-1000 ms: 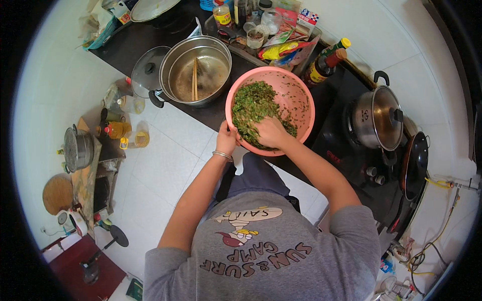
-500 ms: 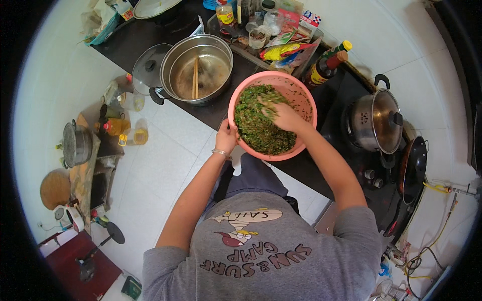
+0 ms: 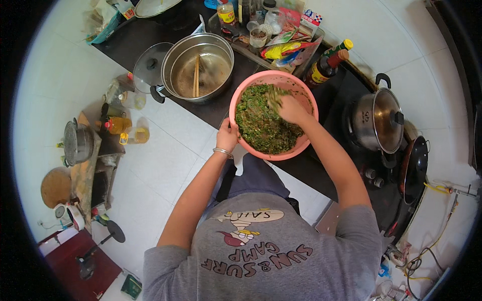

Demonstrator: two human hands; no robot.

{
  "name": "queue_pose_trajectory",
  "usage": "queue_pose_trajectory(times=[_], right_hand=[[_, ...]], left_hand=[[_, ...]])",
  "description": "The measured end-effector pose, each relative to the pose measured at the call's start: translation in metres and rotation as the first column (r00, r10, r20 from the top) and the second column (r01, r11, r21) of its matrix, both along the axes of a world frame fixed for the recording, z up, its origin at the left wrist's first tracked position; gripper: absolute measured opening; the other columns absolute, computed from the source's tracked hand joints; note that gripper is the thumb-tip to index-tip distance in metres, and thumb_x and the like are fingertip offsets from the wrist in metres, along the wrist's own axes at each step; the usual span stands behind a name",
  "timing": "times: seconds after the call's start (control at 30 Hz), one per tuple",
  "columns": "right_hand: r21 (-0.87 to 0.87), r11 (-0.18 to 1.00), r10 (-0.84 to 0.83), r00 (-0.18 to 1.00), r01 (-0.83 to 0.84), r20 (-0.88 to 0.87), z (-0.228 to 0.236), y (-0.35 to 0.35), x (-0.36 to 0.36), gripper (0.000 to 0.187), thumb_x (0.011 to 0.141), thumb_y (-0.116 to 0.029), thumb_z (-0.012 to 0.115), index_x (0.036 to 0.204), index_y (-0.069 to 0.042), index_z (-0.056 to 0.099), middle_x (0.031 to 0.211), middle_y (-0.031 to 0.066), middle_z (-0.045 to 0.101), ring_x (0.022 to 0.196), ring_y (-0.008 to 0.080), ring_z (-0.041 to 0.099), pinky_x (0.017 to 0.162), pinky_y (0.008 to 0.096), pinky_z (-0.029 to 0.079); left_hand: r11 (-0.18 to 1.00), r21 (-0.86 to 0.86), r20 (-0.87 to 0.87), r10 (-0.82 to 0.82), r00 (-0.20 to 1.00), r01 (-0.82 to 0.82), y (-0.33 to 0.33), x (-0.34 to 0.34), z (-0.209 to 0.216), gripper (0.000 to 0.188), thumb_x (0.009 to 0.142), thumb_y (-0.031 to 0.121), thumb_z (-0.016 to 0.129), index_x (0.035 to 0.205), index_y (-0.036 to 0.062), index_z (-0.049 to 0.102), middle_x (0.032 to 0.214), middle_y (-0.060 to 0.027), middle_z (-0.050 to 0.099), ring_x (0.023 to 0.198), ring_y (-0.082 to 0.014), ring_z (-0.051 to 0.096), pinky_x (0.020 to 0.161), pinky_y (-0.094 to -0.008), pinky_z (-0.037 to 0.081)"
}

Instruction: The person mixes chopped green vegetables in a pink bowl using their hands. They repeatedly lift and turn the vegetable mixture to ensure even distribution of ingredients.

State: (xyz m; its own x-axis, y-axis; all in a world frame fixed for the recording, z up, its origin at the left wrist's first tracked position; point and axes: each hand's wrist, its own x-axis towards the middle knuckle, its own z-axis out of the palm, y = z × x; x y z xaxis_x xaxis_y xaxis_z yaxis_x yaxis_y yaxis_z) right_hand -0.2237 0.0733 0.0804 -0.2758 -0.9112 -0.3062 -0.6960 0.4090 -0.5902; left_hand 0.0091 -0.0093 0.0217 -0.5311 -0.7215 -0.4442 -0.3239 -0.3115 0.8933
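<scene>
A pink plastic basin (image 3: 306,142) holds a heap of finely chopped greens (image 3: 263,120) mixed with brownish bits. My left hand (image 3: 227,136) grips the basin's near-left rim, the thumb over the edge. Inside the basin, at its right side, my right hand (image 3: 288,108) is dug in with curled fingers. Green bits coat those fingers, and some of the mix is gathered in them; the fingertips are partly hidden by it.
Left of the basin stands a steel pot (image 3: 182,86) with chopsticks (image 3: 196,75) in it, beside a glass lid (image 3: 151,63). Sauce bottles (image 3: 321,70) and a tray of seasonings (image 3: 286,50) line the back. A lidded pot (image 3: 374,120) sits on the stove at right.
My right hand has moved slightly right within the basin, and its fingers have gone from more spread to curled. My left hand stays on the rim.
</scene>
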Motion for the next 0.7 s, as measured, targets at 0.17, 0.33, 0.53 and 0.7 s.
queue_pose_trajectory(times=[0.17, 0.33, 0.53, 0.7], right_hand=[[0.007, 0.98, -0.2, 0.98, 0.2, 0.014, -0.061, -0.054, -0.011, 0.039, 0.087, -0.034, 0.043, 0.11, -0.003, 0.052, 0.108, 0.0192, 0.054, 0.09, 0.0337, 0.054, 0.077, 0.0444, 0.043], [-0.091, 0.979, -0.162, 0.971, 0.18, 0.174, -0.065, -0.059, 0.008, 0.047, 0.089, -0.041, 0.041, 0.113, -0.002, 0.05, 0.107, 0.0205, 0.053, 0.094, 0.0317, 0.053, 0.082, 0.0432, 0.041], [-0.085, 0.968, 0.241, 0.969, -0.236, 0.058, -0.007, 0.006, 0.034, 0.041, 0.088, -0.036, 0.043, 0.113, -0.005, 0.051, 0.095, 0.0209, 0.057, 0.091, 0.0343, 0.053, 0.08, 0.0422, 0.042], [0.216, 0.937, 0.315, 0.933, -0.275, -0.175, -0.017, 0.077, 0.041, 0.043, 0.089, -0.039, 0.037, 0.111, -0.006, 0.054, 0.094, 0.0201, 0.058, 0.088, 0.0354, 0.054, 0.078, 0.0424, 0.041]], left_hand=[[0.999, -0.02, -0.037, -0.028, 0.999, 0.027, 0.002, -0.005, -0.006, 0.015, 0.09, 0.012, 0.045, 0.103, 0.0055, 0.045, 0.059, -0.0009, 0.049, 0.042, -0.0082, 0.044, 0.037, -0.022, 0.036], [1.0, -0.001, -0.042, 0.02, 0.999, -0.02, 0.005, -0.006, -0.008, 0.012, 0.089, 0.011, 0.046, 0.1, 0.0063, 0.045, 0.057, -0.0008, 0.048, 0.042, -0.0091, 0.044, 0.036, -0.0231, 0.036], [0.999, -0.015, 0.019, 0.044, 0.999, -0.043, 0.007, -0.003, 0.0, 0.014, 0.087, 0.01, 0.047, 0.101, 0.0047, 0.046, 0.057, -0.0023, 0.05, 0.044, -0.0105, 0.046, 0.039, -0.0252, 0.037], [0.999, -0.013, -0.014, 0.035, 0.999, -0.035, 0.005, -0.007, 0.004, 0.013, 0.088, 0.011, 0.047, 0.099, 0.0046, 0.046, 0.056, -0.0012, 0.049, 0.041, -0.0093, 0.044, 0.036, -0.0238, 0.035]])
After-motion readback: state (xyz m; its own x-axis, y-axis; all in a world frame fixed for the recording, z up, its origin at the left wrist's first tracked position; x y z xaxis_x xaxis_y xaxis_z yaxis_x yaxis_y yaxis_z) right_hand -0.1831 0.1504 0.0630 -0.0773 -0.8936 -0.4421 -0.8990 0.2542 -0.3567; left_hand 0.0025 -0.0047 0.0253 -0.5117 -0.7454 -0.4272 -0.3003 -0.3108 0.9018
